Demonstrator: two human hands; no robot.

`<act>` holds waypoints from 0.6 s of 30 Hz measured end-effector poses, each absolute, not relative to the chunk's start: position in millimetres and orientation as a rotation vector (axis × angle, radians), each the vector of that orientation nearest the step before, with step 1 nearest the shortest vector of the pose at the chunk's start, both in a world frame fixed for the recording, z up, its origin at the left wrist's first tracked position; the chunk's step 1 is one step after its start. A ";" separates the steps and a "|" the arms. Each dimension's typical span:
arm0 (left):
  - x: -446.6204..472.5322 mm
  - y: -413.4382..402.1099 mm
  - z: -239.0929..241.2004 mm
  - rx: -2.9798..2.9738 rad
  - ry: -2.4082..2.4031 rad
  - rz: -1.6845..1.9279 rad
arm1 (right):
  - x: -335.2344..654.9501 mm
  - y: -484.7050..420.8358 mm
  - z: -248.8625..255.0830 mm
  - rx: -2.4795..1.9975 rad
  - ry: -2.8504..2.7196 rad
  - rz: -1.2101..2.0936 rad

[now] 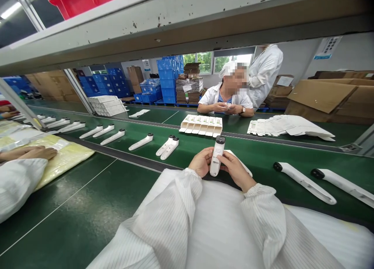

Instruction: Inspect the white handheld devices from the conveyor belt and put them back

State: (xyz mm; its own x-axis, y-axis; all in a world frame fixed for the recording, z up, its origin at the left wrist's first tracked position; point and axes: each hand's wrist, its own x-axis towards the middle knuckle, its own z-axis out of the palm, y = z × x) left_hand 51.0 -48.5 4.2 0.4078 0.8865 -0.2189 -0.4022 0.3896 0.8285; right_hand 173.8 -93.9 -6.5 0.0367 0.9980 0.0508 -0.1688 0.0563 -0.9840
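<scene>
Between my hands a white handheld device [217,160] with a black rounded head stands nearly upright, its recessed face with small markings towards me. My left hand [201,162] grips its left edge with the fingertips. On the right side, my right hand [233,167] is closed on it, the thumb lying across its front. Behind my right hand another white piece [240,162] lies on the green conveyor belt [201,147], partly hidden. A similar device [305,183] rests on the belt to the right, its long recess facing up.
Several like devices [140,141] lie along the belt to the left. White boxes [201,125] with open flaps stand beyond the belt, flat cartons [286,125] to their right. A co-worker [224,94] sits opposite. Another person's hand [37,152] rests on yellowish wrap. A shelf beam [146,27] crosses overhead.
</scene>
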 end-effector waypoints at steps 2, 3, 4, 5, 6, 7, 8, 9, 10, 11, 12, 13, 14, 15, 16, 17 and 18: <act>40.1 -38.8 5.2 0.946 0.875 0.920 | 176.1 -95.6 -5.1 -1.040 -1.021 1.279; 31.9 -32.8 5.8 1.092 0.986 0.944 | 177.4 -96.0 -5.0 -1.036 -0.999 1.299; 22.0 -26.5 6.1 1.271 1.128 0.985 | 178.5 -96.1 -5.1 -1.036 -0.985 1.314; 11.2 -20.5 6.1 1.476 1.312 1.046 | 179.3 -96.0 -5.4 -1.036 -0.976 1.325; 0.1 -15.0 5.6 1.682 1.526 1.079 | 179.7 -95.7 -6.0 -1.036 -0.975 1.335; -10.4 -10.6 4.6 1.836 1.756 1.070 | 180.0 -95.3 -6.7 -1.036 -0.975 1.343; -19.5 -7.4 3.2 1.915 1.972 0.974 | 180.0 -94.7 -7.7 -1.038 -0.971 1.347; -26.7 -5.2 1.6 1.964 2.128 0.824 | 180.0 -94.0 -9.0 -1.041 -0.962 1.346; -31.6 -4.1 -0.1 1.990 2.232 0.667 | 180.1 -93.2 -10.4 -1.044 -0.950 1.341; -34.2 -3.6 -1.6 2.006 2.284 0.525 | 180.2 -92.4 -12.0 -1.047 -0.943 1.339; -34.8 -3.7 -2.9 2.027 2.303 0.427 | 180.4 -91.6 -13.6 -1.047 -0.939 1.335; -34.0 -4.0 -3.8 2.049 2.313 0.376 | 180.7 -90.9 -15.2 -1.046 -0.940 1.332; -32.4 -4.5 -4.3 2.069 2.322 0.354 | 181.1 -90.4 -16.5 -1.044 -0.943 1.331; -30.5 -5.0 -4.5 2.081 2.333 0.342 | 181.4 -90.1 -17.4 -1.043 -0.945 1.331; -28.7 -5.5 -4.3 2.095 2.340 0.334 | 181.7 -90.0 -18.0 -1.043 -0.944 1.332; -27.3 -6.1 -3.9 2.108 2.349 0.328 | 182.0 -90.1 -18.1 -1.045 -0.945 1.333; -26.3 -6.9 -3.3 2.127 2.353 0.320 | 182.2 -90.4 -17.8 -1.049 -0.948 1.335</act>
State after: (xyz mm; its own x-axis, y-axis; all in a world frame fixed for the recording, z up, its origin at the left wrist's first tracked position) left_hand -26.3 -6.9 -3.3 -0.1091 0.9797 0.1680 0.9890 0.0900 0.1174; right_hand 182.2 -90.4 -17.8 0.0323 0.9981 -0.0518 -0.2802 -0.0407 -0.9591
